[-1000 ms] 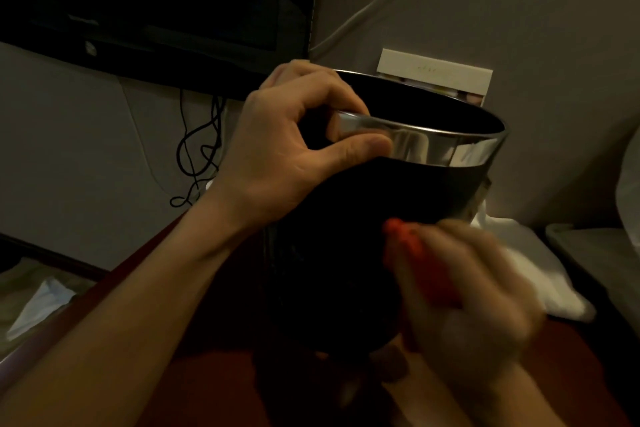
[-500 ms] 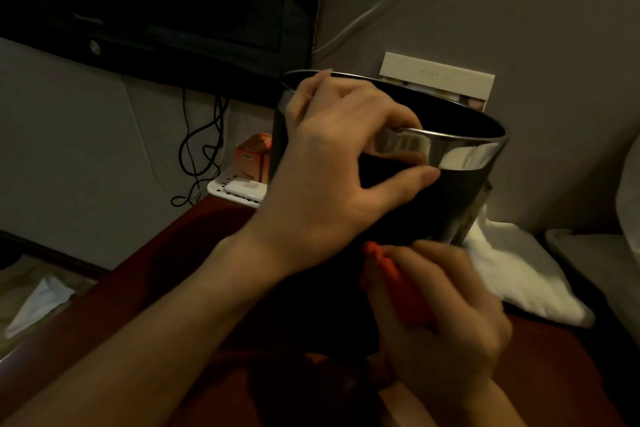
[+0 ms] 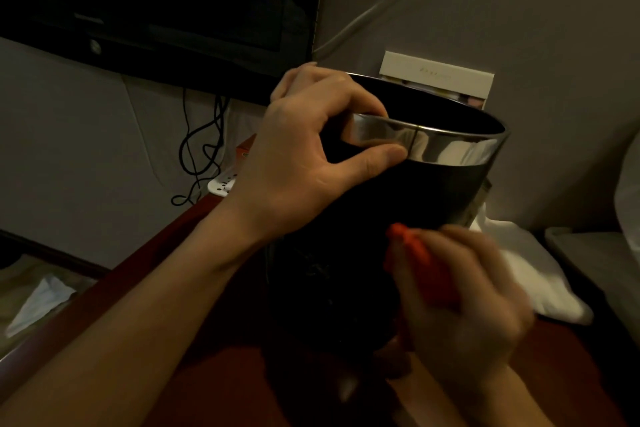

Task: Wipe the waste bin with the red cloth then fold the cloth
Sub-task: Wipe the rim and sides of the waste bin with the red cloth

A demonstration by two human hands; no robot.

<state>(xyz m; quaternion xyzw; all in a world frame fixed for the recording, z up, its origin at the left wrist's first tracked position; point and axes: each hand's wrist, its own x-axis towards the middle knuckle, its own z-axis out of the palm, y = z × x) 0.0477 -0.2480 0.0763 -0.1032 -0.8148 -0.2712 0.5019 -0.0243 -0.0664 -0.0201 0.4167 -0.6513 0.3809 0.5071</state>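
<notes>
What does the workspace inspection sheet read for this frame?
Surface: dark red tabletop.
Job's things: black round waste bin with shiny metal rim band; red cloth pressed on its side.
Clutter: crumpled white cloth, white perforated tray, orange box.
Hands: left hand grips rim; right hand holds cloth, blurred.
Cables: black wires dangling; white cable.
Surroundings: dark screen, grey wall.
</notes>
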